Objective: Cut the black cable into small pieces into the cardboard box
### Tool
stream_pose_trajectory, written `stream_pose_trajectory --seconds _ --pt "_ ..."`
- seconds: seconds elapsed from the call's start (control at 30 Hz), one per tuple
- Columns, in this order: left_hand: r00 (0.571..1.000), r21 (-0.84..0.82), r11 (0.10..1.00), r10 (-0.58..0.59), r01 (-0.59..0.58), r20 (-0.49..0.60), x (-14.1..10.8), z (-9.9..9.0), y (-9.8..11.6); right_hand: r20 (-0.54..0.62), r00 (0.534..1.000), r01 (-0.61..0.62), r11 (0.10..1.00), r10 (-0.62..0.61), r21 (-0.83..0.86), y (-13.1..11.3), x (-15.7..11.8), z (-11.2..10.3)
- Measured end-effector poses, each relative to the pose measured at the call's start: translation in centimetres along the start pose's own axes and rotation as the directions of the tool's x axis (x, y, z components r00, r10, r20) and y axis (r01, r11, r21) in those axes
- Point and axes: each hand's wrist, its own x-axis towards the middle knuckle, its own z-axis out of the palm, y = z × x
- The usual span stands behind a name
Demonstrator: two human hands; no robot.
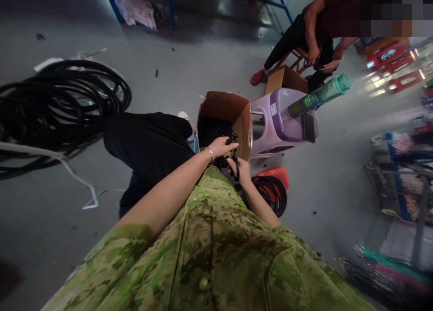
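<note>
Both my hands are close together over the near right edge of an open cardboard box (241, 126). Small black pieces (213, 128) lie in a heap inside it. My left hand (219, 146), with a bracelet at the wrist, has its fingers closed on one end of a black curved piece (237, 170), tube-like in look. My right hand (242, 169) closes around the lower, looped part of that piece, just below the left. I cannot make out whether it is a bent tube or a tool's handle.
A purple stool (282, 126) beside the box bears a green bottle (320, 96) and a dark phone-like object (308, 128). Black coils lie left (71, 99) and right (275, 191). A seated co-worker (313, 45) handles something dark above another box (275, 79). A cart (394, 180) stands right.
</note>
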Motion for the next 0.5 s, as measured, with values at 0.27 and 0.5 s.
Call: stream_pose_trajectory --seconds 0.27,0.5 --pt "1.000 -0.069 0.998 -0.007 0.006 -0.016 0.0 0.1 -0.1 0.023 1.000 0.020 1.000 -0.020 -0.007 0.1 0.0 0.3" --pt "0.996 -0.249 0.964 -0.087 0.088 0.015 0.0 0.5 0.6 0.040 0.999 0.018 1.000 -0.019 0.026 0.9 0.0 -1.1"
